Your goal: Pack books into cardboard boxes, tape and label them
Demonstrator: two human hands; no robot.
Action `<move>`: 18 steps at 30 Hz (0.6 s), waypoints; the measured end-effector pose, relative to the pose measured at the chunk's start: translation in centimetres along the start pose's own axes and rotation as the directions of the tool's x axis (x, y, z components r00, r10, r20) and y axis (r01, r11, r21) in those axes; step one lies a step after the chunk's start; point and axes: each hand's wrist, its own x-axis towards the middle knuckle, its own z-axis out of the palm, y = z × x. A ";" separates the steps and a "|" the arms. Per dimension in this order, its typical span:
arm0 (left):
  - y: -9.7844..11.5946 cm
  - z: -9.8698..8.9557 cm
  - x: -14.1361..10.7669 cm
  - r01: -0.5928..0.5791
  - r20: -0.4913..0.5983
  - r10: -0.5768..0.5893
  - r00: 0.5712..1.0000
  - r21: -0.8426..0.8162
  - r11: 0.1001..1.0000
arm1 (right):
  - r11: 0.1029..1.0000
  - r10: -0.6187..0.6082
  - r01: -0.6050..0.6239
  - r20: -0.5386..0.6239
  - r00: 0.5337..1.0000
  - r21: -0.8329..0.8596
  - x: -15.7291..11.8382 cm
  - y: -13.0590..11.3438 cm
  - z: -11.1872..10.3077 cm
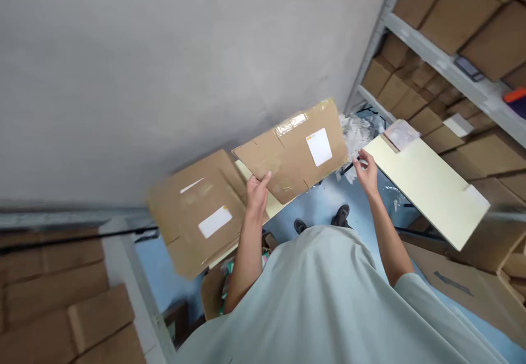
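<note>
My left hand [257, 193] grips the lower edge of a flattened cardboard box [267, 158], thumb on top. The box is tilted and carries a white label [319, 147] and shiny clear tape along its upper edge. To its left lies another flattened cardboard box [191, 188] with a white label [215, 221], on a pale yellow tabletop [273, 206] that shows only in part. My right hand [367, 173] is raised just off the box's right end, loosely curled with the fingers apart and nothing visible in it.
On the right stands a pale yellow narrow table [427, 183] with a clear plastic piece [401, 135] on it. White paper scraps [356, 134] are heaped behind. Shelves of brown cartons [460, 13] rise at right; more cartons [53, 293] fill the lower left. A grey wall [184, 68] stands ahead.
</note>
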 end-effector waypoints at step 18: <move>-17.8 52.7 -2.6 -0.120 0.695 -0.135 0.707 0.306 0.945 | 0.947 0.305 -0.317 -0.490 0.817 0.060 1.3 19.7 -40.6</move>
